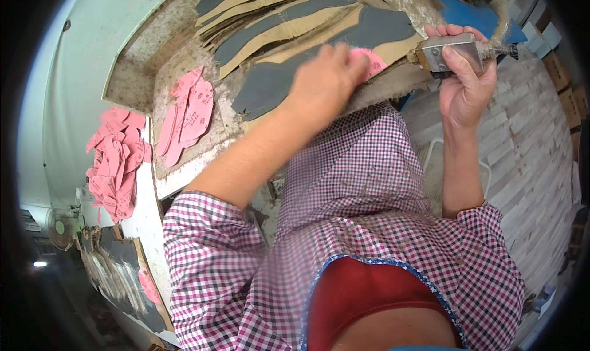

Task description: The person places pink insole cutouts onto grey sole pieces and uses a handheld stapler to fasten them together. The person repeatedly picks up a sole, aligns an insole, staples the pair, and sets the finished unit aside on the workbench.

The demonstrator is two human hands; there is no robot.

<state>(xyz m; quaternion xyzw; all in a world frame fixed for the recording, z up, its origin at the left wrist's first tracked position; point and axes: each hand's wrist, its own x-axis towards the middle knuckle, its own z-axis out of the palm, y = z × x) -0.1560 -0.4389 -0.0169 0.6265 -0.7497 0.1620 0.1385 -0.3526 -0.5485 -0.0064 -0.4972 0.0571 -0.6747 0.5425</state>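
My left hand (322, 80), slightly blurred, reaches over the bench with its fingers curled at a flat pink shaped piece (370, 64). That piece lies over the edge of a long dark grey sheet piece (276, 83) backed by tan card. Part of the pink piece is hidden behind my fingers and thumb. At the right, my right hand (464, 80) is wrapped round a boxy metal hand tool (453, 53), thumb across its front. A hose-like fitting (501, 50) joins the tool's right end. Beyond my left hand lie several layered grey and tan strips (276, 28).
A few printed pink pieces (189, 114) lie on the stained bench (175, 74), left of my forearm. Farther left is a large pink heap (117, 163). More grey sheets (126, 259) rest at lower left. A raised side board (132, 62) bounds the bench.
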